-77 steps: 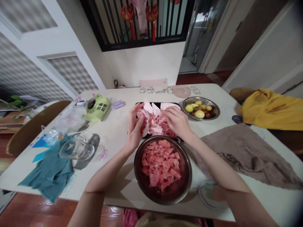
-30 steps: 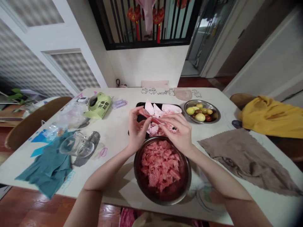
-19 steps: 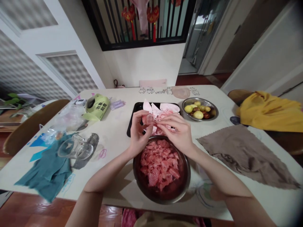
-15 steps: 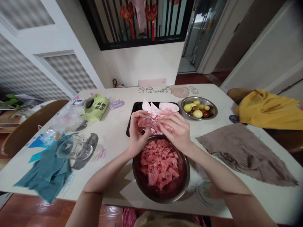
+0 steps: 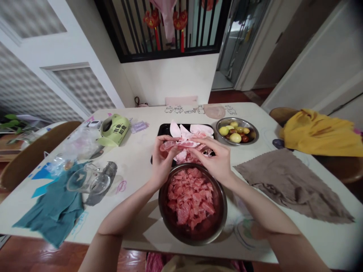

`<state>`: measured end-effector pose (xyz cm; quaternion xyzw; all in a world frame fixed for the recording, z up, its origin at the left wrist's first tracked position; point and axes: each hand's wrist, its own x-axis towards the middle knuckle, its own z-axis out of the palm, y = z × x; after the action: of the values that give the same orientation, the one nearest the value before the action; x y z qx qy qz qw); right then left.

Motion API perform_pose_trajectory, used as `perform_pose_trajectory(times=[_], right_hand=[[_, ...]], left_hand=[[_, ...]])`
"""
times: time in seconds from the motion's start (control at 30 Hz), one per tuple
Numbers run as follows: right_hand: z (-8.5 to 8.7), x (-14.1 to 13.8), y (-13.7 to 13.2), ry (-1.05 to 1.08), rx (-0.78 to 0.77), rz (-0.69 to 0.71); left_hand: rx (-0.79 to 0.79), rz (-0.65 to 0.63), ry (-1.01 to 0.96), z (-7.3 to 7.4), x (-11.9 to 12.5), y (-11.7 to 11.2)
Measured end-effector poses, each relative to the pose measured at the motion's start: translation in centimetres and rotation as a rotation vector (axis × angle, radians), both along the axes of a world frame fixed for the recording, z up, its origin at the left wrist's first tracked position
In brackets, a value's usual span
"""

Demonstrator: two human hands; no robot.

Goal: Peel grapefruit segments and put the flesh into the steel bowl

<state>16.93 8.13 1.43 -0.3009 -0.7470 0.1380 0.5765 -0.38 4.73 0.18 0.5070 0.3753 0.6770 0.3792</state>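
Observation:
A pink pomelo segment (image 5: pixel 179 145) in its pale membrane stretches between my hands, above the near part of a black tray. My left hand (image 5: pixel 163 160) is closed around its left end, thumb below and fingers behind. At the right end, the thumb and fingers of my right hand (image 5: pixel 217 158) pinch it. Just below my hands stands a steel bowl (image 5: pixel 222 223) holding a heap of peeled red pomelo pulp (image 5: pixel 191 198). Thick pale pieces of peel (image 5: pixel 202 130) and torn membrane lie on the black tray (image 5: pixel 164 129), partly hidden by my hands.
Right of the tray is a steel bowl (image 5: pixel 255 136) of small green and brown fruit. A brown cloth (image 5: pixel 295 185) lies at the right. On the left are a glass pitcher (image 5: pixel 89 179), a teal cloth (image 5: pixel 53 211), a green paper visor (image 5: pixel 115 130) and clear plastic bags (image 5: pixel 78 143).
The pomelo segment has turned to lie more level and shows longer between my hands. My right hand has shifted slightly right, its fingers more spread from the thumb.

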Motion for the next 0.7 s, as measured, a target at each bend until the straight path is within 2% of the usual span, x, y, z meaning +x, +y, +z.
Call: perform_pose_trajectory(times=[0.2,0.37,0.43,0.5,0.6,0.7], right_hand=[[0.5,0.3,0.4,0.013,-0.093,0.039],[0.2,0.4,0.9,0.073,-0.147,0.068],[0.0,0.4,0.9,0.083,-0.148,0.054],[-0.2,0.3,1.0,0.075,-0.146,0.056],[-0.5,0.2,1.1,0.036,-0.133,0.085],[-0.7,0.1,1.1,0.009,-0.127,0.096]], left_hand=[[-0.016,-0.057,0.273,0.3,-1.0,0.7],[-0.030,-0.105,0.278,-0.1,-0.8,0.9],[-0.012,-0.083,0.317,-0.1,-0.7,0.8],[0.083,0.009,0.432,-0.2,-0.7,0.8],[0.317,0.151,0.647,-0.3,-0.8,0.9],[0.407,0.184,0.725,-0.7,-0.8,0.8]])
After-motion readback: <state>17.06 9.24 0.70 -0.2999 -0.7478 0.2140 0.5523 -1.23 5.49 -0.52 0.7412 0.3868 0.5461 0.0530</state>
